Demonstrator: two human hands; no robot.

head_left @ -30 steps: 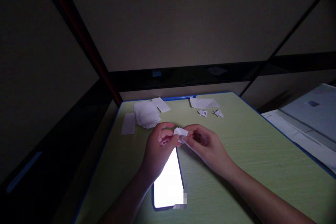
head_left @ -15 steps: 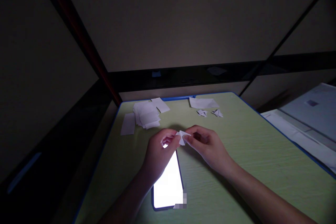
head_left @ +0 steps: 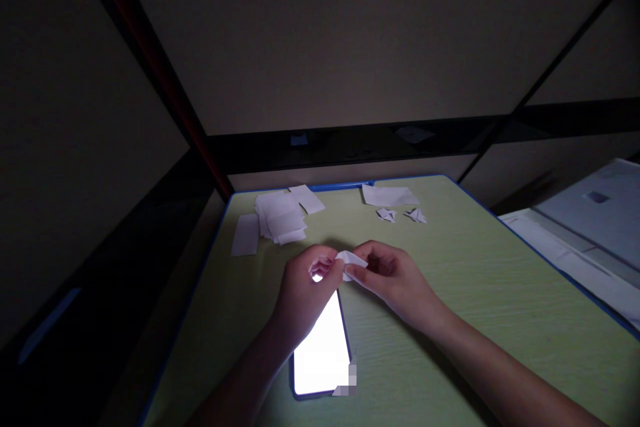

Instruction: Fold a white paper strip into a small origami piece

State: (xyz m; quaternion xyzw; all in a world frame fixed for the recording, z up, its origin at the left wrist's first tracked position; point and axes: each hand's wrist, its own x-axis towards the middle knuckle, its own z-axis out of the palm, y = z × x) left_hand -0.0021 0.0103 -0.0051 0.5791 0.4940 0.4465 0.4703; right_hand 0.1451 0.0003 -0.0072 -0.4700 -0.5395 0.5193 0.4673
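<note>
A small folded white paper (head_left: 352,258) is pinched between both hands above the table. My left hand (head_left: 311,287) grips its left side between thumb and fingers. On the right side, my right hand (head_left: 397,277) holds it with the thumb pressed on the near face. Under my left hand lies a phone (head_left: 323,357) with a bright white screen; its upper part is partly hidden by that hand. Two small folded paper pieces (head_left: 387,215) (head_left: 415,215) rest on the table beyond my right hand.
The green table (head_left: 480,280) has a blue edge. A pile of white paper slips (head_left: 283,215) lies at the back left, with a single slip (head_left: 245,235) beside it. A creased sheet (head_left: 390,196) is at the back right. A pale surface (head_left: 590,213) stands beyond the right edge.
The folded paper now shows a wider flat face and a different shape between the fingers. My right thumb has shifted slightly left and down over it.
</note>
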